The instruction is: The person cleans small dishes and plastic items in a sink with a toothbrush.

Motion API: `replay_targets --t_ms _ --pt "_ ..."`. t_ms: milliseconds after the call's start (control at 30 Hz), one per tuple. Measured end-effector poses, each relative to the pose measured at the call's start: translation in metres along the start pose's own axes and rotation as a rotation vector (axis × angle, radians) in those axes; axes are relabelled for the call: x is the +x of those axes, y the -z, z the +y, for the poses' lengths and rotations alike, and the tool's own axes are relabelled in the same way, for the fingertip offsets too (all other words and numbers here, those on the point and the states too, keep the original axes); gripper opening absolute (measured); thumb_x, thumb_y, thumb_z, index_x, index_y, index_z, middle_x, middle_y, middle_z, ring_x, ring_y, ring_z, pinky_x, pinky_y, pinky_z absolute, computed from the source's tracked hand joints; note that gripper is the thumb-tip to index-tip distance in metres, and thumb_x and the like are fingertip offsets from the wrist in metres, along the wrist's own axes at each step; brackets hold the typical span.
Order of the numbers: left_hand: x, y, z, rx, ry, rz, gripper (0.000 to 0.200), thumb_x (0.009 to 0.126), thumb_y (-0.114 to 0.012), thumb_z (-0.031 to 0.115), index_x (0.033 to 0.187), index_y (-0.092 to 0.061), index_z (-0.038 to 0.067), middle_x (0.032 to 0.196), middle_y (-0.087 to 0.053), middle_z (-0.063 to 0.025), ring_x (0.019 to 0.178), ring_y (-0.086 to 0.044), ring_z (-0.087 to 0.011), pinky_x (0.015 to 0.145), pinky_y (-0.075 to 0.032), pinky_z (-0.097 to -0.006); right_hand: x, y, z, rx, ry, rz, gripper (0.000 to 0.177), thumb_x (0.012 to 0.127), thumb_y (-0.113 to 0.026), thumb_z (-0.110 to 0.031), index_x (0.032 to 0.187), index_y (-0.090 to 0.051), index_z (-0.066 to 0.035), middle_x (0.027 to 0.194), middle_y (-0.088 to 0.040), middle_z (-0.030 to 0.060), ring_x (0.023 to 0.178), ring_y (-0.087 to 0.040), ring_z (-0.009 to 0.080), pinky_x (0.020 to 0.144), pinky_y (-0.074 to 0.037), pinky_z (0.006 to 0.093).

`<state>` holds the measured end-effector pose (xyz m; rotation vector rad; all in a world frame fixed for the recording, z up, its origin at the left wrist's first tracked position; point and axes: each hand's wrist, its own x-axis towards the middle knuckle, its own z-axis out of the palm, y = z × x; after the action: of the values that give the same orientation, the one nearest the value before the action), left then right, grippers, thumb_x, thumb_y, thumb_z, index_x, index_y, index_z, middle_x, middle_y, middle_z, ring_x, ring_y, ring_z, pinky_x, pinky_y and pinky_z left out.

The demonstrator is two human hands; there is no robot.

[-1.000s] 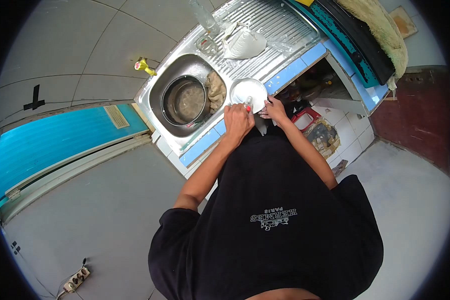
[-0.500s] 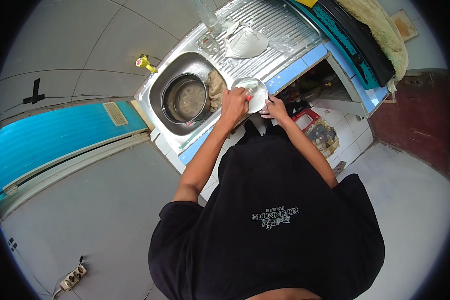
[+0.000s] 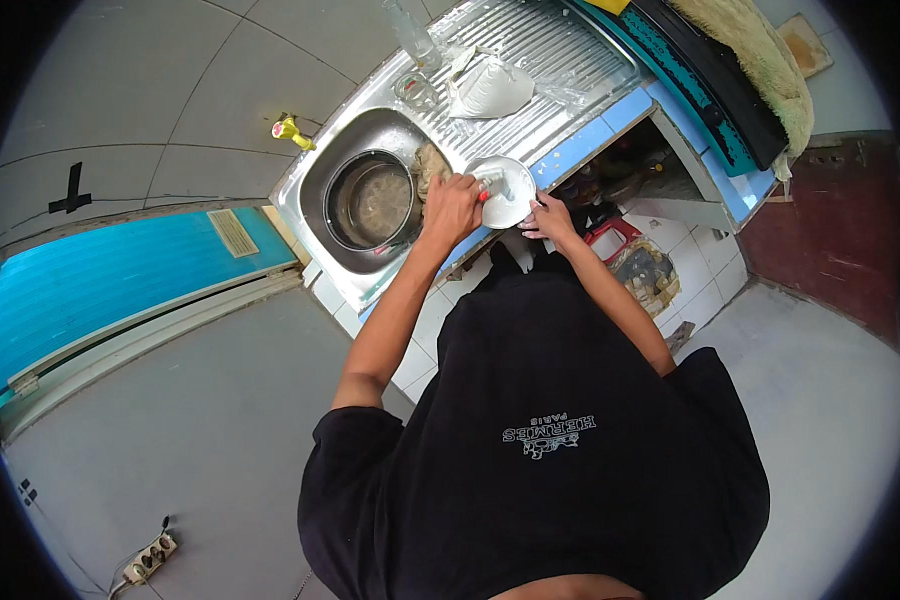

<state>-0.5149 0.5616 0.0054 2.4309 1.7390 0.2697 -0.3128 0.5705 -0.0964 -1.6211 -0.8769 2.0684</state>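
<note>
**Dish at sink edge, two hands on it**

- Dish: small, white, shallow, round. It sits on the front edge of the surface, at 3 o'clock of the sink and just beside the rag.
- Handling, by judgement: light and rigid. Probably wet and slick so close to the basin. If ceramic it will chip against the steel.
- Best hold is the rim, thumb on top and fingers under, at two opposite points. The glossy centre offers no purchase.
- Right hand: grip closed to a pinch on the rim at 5 o'clock, steadying the dish.
- Left hand: lies over the rim at 9 o'clock with its fingers curled. I cannot tell how tight the grip is, or whether it has the dish or some small thing pressed to it.
- Pot stands in the basin, apart from both hands.

Against a second ago:
- The left hand sat at the dish's 6 o'clock, nearer the body. It is now round at 9 o'clock, toward the basin, with the arm more outstretched.
- The dish is a touch further from the body.
- The right hand's pinch is unchanged. Pot and rag have not moved.
</note>
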Motion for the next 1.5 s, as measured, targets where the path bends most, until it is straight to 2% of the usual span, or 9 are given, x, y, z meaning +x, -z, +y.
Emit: replay_targets --t_ms 100,333,433,667,833,967,1133,1233,1500 --pt "0.012 -0.022 0.0 -0.033 -0.044 0.123 0.019 0.074 -0.06 0.012 0.092 -0.065 0.014 0.081 -0.06 -0.0014 0.08 -0.057 -0.0183 0.069 -0.034 -0.0359 -0.002 -0.002 -0.001 0.015 0.001 0.005 0.043 0.097 -0.042 -0.017 0.139 -0.036 -0.014 0.076 -0.057 0.0062 0.07 -0.065 0.0176 0.057 -0.055 0.0286" --pt "0.006 -0.021 0.002 -0.098 -0.291 -0.053 0.014 0.076 -0.059 0.013 0.088 -0.065 0.015 0.082 -0.06 0.0016 0.085 -0.056 -0.0159 0.07 -0.035 -0.0347 0.001 -0.002 0.002 0.029 0.008 0.029 0.048 0.096 -0.045 -0.016 0.141 -0.031 -0.013 0.078 -0.06 0.0099 0.067 -0.064 0.0178 0.055 -0.055 0.0287" --pt "-0.001 -0.008 -0.007 -0.098 -0.267 -0.182 0.025 0.077 -0.061 0.014 0.101 -0.065 0.018 0.085 -0.061 0.0006 0.085 -0.056 -0.0169 0.072 -0.034 -0.0345 0.0 -0.003 0.003 0.029 0.002 0.031 0.047 0.096 -0.043 -0.016 0.141 -0.031 -0.013 0.078 -0.058 0.0079 0.068 -0.064 0.0178 0.057 -0.055 0.0292" --pt "-0.01 0.018 -0.025 -0.19 -0.182 -0.274 0.02 0.076 -0.06 0.015 0.095 -0.067 0.017 0.087 -0.063 -0.0027 0.09 -0.058 -0.021 0.077 -0.036 -0.0384 -0.008 -0.005 -0.004 -0.004 0.011 0.041 0.045 0.096 -0.042 -0.016 0.14 -0.033 -0.013 0.077 -0.056 0.0055 0.07 -0.063 0.0169 0.059 -0.056 0.0297" --pt "0.009 0.013 -0.033 -0.314 0.013 -0.394 0.02 0.078 -0.061 0.026 0.09 -0.068 0.011 0.075 -0.064 -0.0146 0.075 -0.06 -0.0328 0.071 -0.041 -0.0428 -0.009 -0.005 -0.004 -0.013 0.016 0.046 0.044 0.096 -0.042 -0.016 0.139 -0.035 -0.013 0.077 -0.056 0.0055 0.07 -0.063 0.0165 0.058 -0.055 0.0291" --pt "0.02 -0.022 -0.02 -0.569 0.14 -0.292 0.029 0.079 -0.062 0.035 0.084 -0.068 0.008 0.068 -0.062 -0.0187 0.069 -0.06 -0.0369 0.063 -0.044 -0.0443 -0.01 -0.006 -0.006 0.002 0.019 0.03 0.042 0.097 -0.041 -0.016 0.138 -0.036 -0.012 0.077 -0.056 0.0059 0.072 -0.064 0.017 0.058 -0.055 0.0291" --pt "0.018 -0.016 -0.004 -0.39 0.377 0.003 0.026 0.074 -0.063 0.028 0.079 -0.068 0.003 0.064 -0.06 -0.016 0.067 -0.058 -0.0335 0.067 -0.038 -0.0418 0.001 -0.002 -0.001 -0.045 0.013 0.028 0.041 0.097 -0.041 -0.016 0.138 -0.037 -0.012 0.078 -0.058 0.0067 0.073 -0.065 0.0173 0.058 -0.055 0.0297" --pt "0.005 -0.01 -0.006 -0.181 0.239 0.187 0.016 0.071 -0.061 0.019 0.081 -0.068 0.007 0.069 -0.061 -0.0114 0.071 -0.058 -0.0285 0.069 -0.035 -0.0387 -0.001 -0.002 0.0 -0.127 0.032 0.043 0.041 0.097 -0.04 -0.016 0.137 -0.038 -0.012 0.079 -0.058 0.0063 0.072 -0.064 0.0163 0.058 -0.055 0.0303" --pt "-0.025 -0.014 0.007 -0.204 0.134 0.195 0.014 0.068 -0.06 0.01 0.081 -0.066 0.009 0.074 -0.06 -0.0082 0.075 -0.056 -0.0251 0.068 -0.032 -0.0383 -0.011 -0.006 -0.012 -0.217 0.017 0.065 0.04 0.096 -0.041 -0.015 0.136 -0.041 -0.012 0.079 -0.059 0.0064 0.071 -0.063 0.0153 0.057 -0.055 0.0307"
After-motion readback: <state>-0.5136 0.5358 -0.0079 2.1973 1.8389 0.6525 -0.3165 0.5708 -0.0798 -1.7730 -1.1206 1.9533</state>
